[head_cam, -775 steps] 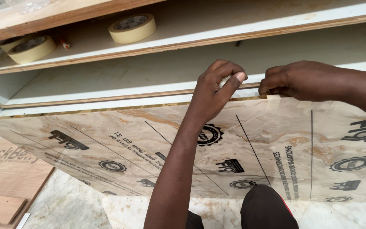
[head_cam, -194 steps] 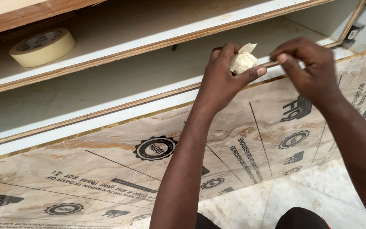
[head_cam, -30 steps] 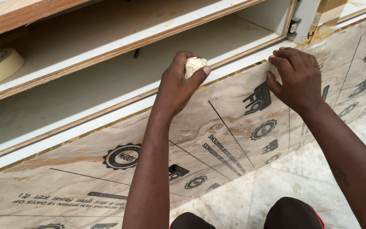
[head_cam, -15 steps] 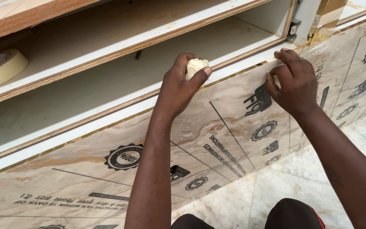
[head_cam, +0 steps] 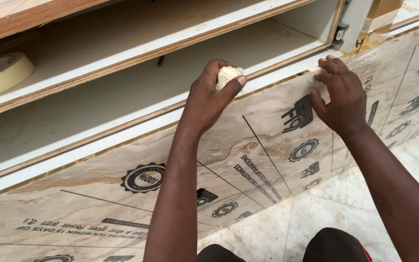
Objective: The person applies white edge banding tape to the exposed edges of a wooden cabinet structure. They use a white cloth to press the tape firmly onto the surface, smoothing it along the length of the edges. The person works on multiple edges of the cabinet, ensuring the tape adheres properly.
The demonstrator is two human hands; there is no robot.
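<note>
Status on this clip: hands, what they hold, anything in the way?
Left hand pinching a crumpled tape wad. Right hand pressing flat on the film-covered panel. Nothing in the way.

Bare forearms, no sleeves; dark trousers at knee, red trim at edge.

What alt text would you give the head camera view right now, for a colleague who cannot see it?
The left hand pinches a crumpled wad of masking tape at the top edge of a film-covered marble-look panel, while the right hand presses flat on that panel. Above are open white shelves, with a masking tape roll at far left.
</note>
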